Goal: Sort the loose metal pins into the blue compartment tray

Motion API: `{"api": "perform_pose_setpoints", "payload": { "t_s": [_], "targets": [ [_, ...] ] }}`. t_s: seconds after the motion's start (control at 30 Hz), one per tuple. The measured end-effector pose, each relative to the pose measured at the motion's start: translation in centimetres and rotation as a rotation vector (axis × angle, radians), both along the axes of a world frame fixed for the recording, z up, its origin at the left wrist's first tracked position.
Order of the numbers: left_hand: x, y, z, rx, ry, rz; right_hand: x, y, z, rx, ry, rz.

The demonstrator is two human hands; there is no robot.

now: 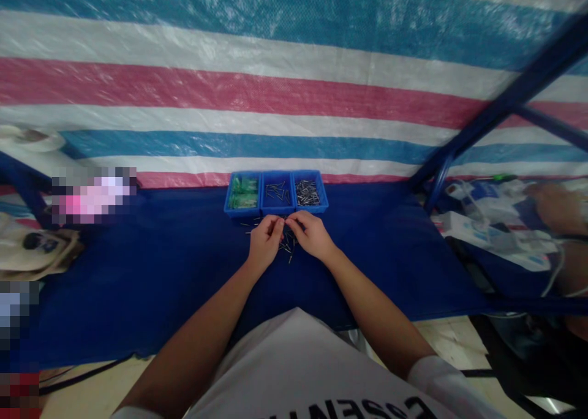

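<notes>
My left hand and my right hand sit close together on the blue cloth, fingertips almost meeting just in front of a blue three-compartment tray. Both hands are curled in a pinch, and the frame is too coarse to show whether a small item lies between the fingers. Loose metal nails are scattered under and between my hands. The tray's left compartment holds green pieces, its middle one dark nails, and its right one metal nails.
A striped blue, white and red tarp hangs behind the blue-covered table. A blue metal frame slants across the right side. White packages and a co-worker's hand are at the right, and a cloth bag is at the left.
</notes>
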State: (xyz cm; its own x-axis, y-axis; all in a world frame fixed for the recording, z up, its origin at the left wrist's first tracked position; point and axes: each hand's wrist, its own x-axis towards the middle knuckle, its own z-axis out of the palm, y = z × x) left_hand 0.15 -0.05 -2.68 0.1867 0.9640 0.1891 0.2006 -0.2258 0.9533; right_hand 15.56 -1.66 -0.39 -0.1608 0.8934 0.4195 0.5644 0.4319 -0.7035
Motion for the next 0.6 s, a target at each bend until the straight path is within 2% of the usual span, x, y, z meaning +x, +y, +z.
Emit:
{"api": "perform_pose_setpoints", "payload": {
  "t_s": [0.13, 0.37, 0.6],
  "targets": [
    [0.02, 0.06, -0.24, -0.031, -0.035, -0.014, 0.07, 0.06, -0.09, -0.005, -0.01, -0.022],
    [-0.04, 0.08, -0.21, 0.006, 0.04, 0.008, 0.19, 0.19, -0.27, -0.009, -0.031, -0.044],
    [-0.06, 0.11, -0.12, 0.006, 0.047, 0.017, 0.04, 0.05, -0.19, -0.001, 0.051, -0.042]
  ]
}}
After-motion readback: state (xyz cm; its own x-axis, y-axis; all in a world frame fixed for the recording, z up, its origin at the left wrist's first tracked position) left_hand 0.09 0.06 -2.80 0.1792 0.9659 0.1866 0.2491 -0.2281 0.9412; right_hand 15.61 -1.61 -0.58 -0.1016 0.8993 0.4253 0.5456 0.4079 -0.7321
